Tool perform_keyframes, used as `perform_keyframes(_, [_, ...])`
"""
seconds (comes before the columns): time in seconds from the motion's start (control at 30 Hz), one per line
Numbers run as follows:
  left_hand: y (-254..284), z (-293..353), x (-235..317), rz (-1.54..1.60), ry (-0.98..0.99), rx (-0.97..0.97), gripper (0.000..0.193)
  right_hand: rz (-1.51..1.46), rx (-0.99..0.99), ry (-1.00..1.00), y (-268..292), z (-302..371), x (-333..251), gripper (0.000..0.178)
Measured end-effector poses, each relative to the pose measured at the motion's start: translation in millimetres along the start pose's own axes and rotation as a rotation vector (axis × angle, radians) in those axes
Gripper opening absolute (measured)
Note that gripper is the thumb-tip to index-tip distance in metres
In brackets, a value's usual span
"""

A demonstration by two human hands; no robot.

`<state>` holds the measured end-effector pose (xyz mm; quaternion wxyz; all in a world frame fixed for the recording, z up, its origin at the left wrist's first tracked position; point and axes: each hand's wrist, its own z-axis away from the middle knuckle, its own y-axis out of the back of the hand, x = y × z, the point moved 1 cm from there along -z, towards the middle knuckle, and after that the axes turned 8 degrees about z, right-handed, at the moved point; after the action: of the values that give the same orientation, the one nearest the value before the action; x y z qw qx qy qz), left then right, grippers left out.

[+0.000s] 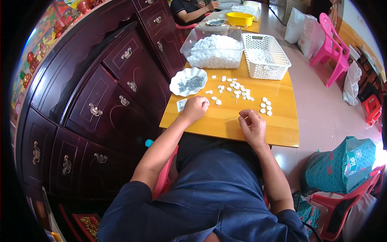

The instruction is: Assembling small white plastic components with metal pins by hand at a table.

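My left hand [194, 109] is closed just above the table's near left part. A bit of a small white piece shows at its fingertips; most of it is hidden. My right hand [254, 126] pinches a thin pale stick [231, 119] that points left over the tabletop. Beyond both hands lie several small white plastic pieces [238, 89], scattered loosely. Another group of white pieces [263, 105] sits in short rows to the right. A scalloped white dish [174, 87] holds small grey parts [191, 84], left of the scatter.
At the table's [278, 133] far side stand a clear bin [189, 50] heaped with white pieces and a white perforated basket [278, 71]. A dark wooden cabinet [100, 88] borders the left. Farther off, a person [189, 12] sits near a yellow tub [240, 19]. A pink chair [331, 50] stands right.
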<state>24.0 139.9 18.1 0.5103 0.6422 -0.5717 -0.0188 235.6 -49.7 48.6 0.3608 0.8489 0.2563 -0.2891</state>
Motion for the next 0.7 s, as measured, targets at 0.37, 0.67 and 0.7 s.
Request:
perform_keyframes(0.37, [-14,24,100,0.631,0.301,-0.016,0.01,-0.757,-0.441,-0.604,-19,9,2,0.018])
perform_keyframes(0.67, [-16,29,133,0.371,-0.048,0.065,0.005,-1.058,-0.545,-0.763,-16,8,9,0.021])
perform_keyframes(0.7, [-17,29,135,0.372,-0.051,0.065,0.005,-1.057,-0.543,-0.762,-16,8,11,0.021])
